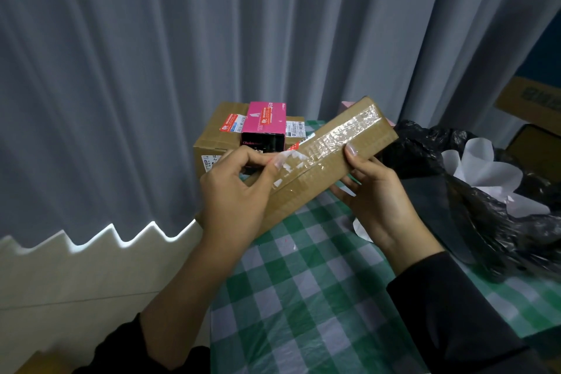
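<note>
A long, flat brown cardboard box (328, 149), sealed with clear tape, is held tilted above the green-and-white checked table (303, 297). My right hand (379, 197) grips its lower long edge from underneath, thumb on the taped top face. My left hand (236, 191) sits at the box's near end and pinches a torn white label remnant (287, 161) between thumb and forefinger. White label scraps still stick to the tape there.
At the far end of the table stands a larger cardboard box (212, 136) with a pink-and-black carton (265, 127) on top. A black bin bag (485, 200) with white paper inside lies at the right. Grey curtains hang behind; more boxes (534, 100) at far right.
</note>
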